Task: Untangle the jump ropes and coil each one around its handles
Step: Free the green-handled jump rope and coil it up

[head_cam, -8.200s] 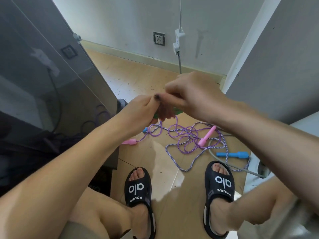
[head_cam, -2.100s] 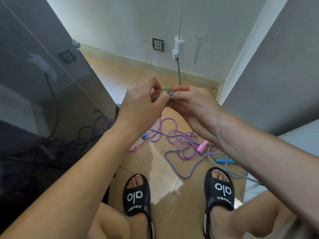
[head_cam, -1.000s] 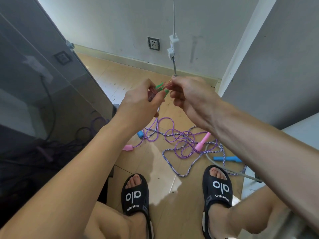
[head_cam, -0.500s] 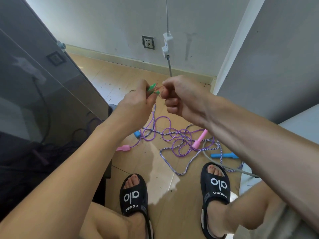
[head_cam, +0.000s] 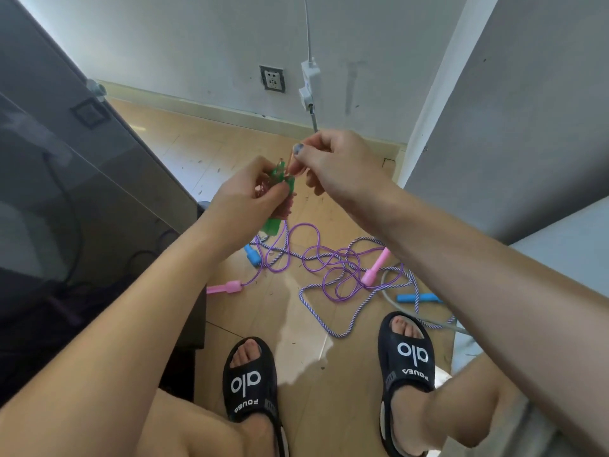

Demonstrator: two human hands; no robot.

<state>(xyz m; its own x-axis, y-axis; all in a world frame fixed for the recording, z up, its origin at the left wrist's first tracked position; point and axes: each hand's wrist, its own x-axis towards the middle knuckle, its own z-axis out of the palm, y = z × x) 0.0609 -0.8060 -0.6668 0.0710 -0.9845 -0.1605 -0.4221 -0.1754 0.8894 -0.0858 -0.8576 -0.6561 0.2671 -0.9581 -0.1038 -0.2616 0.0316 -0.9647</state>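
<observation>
Resting in left hand [head_cam: 245, 196]: green handles [head_cam: 278, 199]

tangled ropes [head_cam: 333, 268] strewn across floor [head_cam: 230, 166], cabinet [head_cam: 82, 179] left, wall [head_cam: 510, 127] right

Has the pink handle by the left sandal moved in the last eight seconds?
No. The pink handle lies on the same spot of floor, just right of the dark cabinet; only the camera shifted.

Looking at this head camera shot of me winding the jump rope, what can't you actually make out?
- Green handles, head view: mostly covered by the left hand; how much pinkish rope is coiled cannot be told.
- Rope end pinched by the right hand: fingers hide it.
- Blue handle on the floor: right forearm covers its far end.
- Purple rope and striped rope: crossings too tangled to trace.
</observation>
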